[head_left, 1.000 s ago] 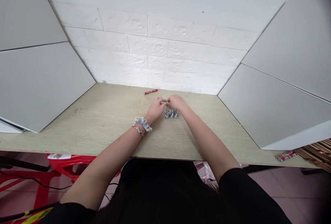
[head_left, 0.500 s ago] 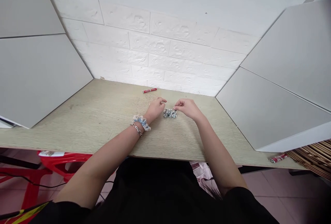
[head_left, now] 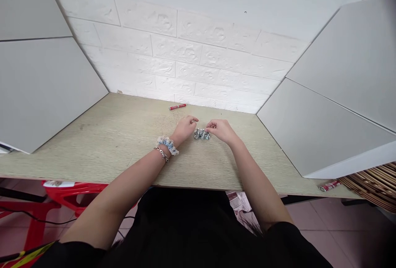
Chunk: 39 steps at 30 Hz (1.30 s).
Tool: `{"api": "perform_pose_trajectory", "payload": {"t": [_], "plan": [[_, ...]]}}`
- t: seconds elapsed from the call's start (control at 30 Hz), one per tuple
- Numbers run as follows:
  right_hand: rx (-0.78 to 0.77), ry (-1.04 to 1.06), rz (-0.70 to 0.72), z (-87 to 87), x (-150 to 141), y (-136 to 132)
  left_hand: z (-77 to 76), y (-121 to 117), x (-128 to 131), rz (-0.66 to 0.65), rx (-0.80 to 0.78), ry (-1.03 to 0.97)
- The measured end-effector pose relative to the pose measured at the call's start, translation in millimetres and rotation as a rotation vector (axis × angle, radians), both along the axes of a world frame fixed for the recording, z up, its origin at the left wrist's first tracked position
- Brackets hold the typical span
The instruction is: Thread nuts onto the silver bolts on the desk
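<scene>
A small cluster of shiny metal bolts or nuts (head_left: 201, 134) lies on the light wooden desk (head_left: 123, 144), between my two hands. My left hand (head_left: 185, 128) rests just left of the cluster, fingers curled with the tips pinched near it. A scrunchie and a chain bracelet circle that wrist. My right hand (head_left: 221, 129) sits just right of the cluster, fingers curled in a pinch at its edge. Whatever either pinch holds is too small to make out.
A red pen (head_left: 177, 106) lies near the white brick wall behind the hands. Grey panels close in the desk on both sides. A red stool (head_left: 77, 191) stands under the left edge, a wicker basket (head_left: 374, 183) at far right with a small red item (head_left: 329, 186) beside it.
My right hand drew back from over the metal pieces to their right side, then came in close to them again. The left hand has stayed in place.
</scene>
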State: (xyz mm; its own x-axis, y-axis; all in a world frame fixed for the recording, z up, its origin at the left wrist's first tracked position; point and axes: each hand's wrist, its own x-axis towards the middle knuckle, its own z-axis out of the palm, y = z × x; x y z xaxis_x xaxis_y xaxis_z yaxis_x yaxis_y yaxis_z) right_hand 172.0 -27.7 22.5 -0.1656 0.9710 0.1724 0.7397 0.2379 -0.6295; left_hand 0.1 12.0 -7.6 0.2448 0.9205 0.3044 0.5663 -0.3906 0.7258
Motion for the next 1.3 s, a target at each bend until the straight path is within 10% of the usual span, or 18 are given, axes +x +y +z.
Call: {"api": "perform_pose_trajectory", "payload": {"t": [1.3], "plan": [[0.062,-0.089,0.029,-1.5,-2,0,-8.5,-1,1,-0.140,0.110,0.099]]}}
